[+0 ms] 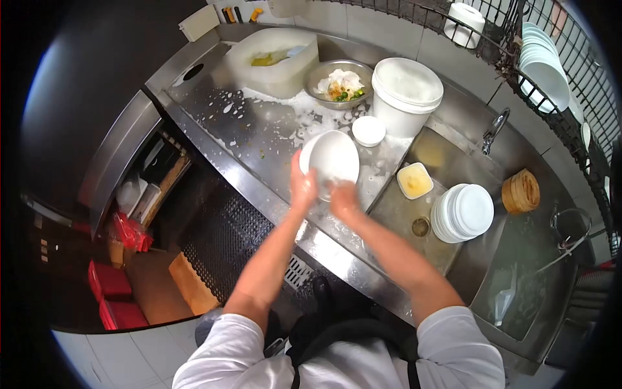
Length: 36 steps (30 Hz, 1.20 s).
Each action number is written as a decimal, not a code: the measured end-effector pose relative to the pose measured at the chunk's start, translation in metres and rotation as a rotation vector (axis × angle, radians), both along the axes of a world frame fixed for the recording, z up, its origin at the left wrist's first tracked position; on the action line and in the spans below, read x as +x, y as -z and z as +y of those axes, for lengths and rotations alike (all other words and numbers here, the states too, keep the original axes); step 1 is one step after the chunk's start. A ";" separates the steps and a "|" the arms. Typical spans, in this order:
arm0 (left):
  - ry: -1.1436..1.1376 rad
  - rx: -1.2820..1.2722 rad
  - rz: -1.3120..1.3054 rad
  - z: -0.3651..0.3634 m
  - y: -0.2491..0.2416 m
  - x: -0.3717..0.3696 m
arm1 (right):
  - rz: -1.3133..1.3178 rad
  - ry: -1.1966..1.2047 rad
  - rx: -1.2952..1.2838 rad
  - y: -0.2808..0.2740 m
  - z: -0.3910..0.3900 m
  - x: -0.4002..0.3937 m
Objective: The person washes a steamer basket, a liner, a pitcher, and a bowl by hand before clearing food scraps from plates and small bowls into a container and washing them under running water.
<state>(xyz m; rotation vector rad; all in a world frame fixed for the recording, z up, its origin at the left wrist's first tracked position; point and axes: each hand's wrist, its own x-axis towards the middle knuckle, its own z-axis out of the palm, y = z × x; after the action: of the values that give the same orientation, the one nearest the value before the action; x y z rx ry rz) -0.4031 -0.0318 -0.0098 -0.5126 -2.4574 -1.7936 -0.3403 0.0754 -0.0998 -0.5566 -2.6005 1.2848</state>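
A white bowl (335, 153) is tilted over the wet steel counter, its hollow side facing me. My left hand (302, 184) is closed on its left rim, thumb toward the inside. At the near right rim is my right hand (345, 198), its fingers smeared by motion against the bowl; I cannot tell whether they hold anything. Just beyond the bowl sits a small white round dish (369, 131). Farther back, a metal bowl (317, 97) contains food scraps, beside a lidded white bucket (407, 97). Soap suds (299, 123) cover part of the counter.
A whitish tub (285, 74) stands at the back left. In the right-hand sink are stacked white dishes (472, 211) and a square container (414, 180) with yellowish contents. A bamboo steamer (520, 192), a faucet (495, 131) and a water-filled basin (518, 279) lie farther right. A wire rack (505, 58) hangs above.
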 end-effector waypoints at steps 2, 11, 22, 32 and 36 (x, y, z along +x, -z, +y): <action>-0.109 0.095 0.156 0.008 0.026 0.023 | 0.220 -0.219 0.404 -0.021 -0.022 0.015; 0.071 0.180 -0.189 -0.008 0.005 -0.003 | -0.271 -0.281 0.395 -0.064 -0.027 0.008; 0.157 0.706 -0.852 -0.014 0.024 0.023 | -0.333 -0.413 0.295 -0.056 -0.024 -0.030; 0.594 0.611 -1.042 -0.035 -0.009 -0.006 | 0.497 -0.302 0.194 -0.211 0.078 0.010; 0.620 0.652 -1.088 -0.011 -0.038 0.042 | 0.505 -0.064 -0.839 -0.177 0.115 0.010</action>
<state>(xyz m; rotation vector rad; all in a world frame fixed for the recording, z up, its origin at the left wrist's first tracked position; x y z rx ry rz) -0.3609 -0.0428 0.0285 -0.2596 -1.9098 -3.6996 -0.3302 0.1899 0.0769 -0.1989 -1.6195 2.1828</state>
